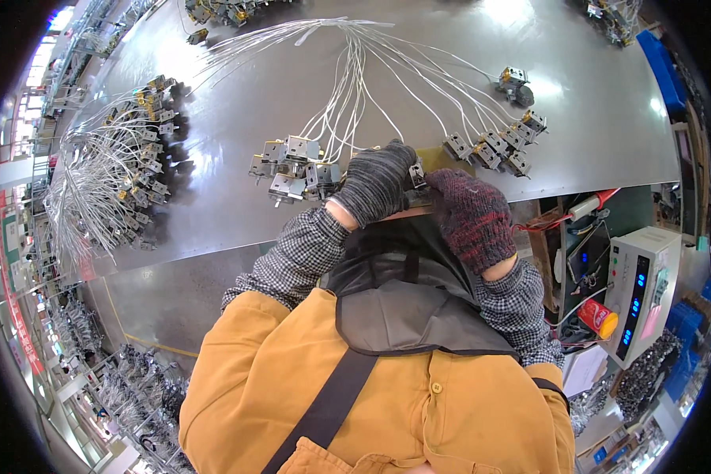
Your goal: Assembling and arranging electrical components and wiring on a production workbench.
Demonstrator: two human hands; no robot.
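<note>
At the near edge of the metal table (237, 213), my left hand (375, 183), in a grey striped knit glove, is closed on a small metal box-shaped unit (416, 177). My right hand (472, 220), in a dark grey and red knit glove, is closed right beside that unit; what its fingertips hold is hidden. A flat yellowish piece (444, 158) shows behind both hands. Several like units with white wires (302, 148) are clustered left of my left hand. Another group of wired units (494, 146) sits beyond my right hand.
White wires run to a tied bundle (344, 22) at the far side. A large heap of wired units (146, 174) covers the left of the table. Right of me stand a power supply box (638, 292) with a lit display, a red container (597, 317) and a red-handled probe (592, 204).
</note>
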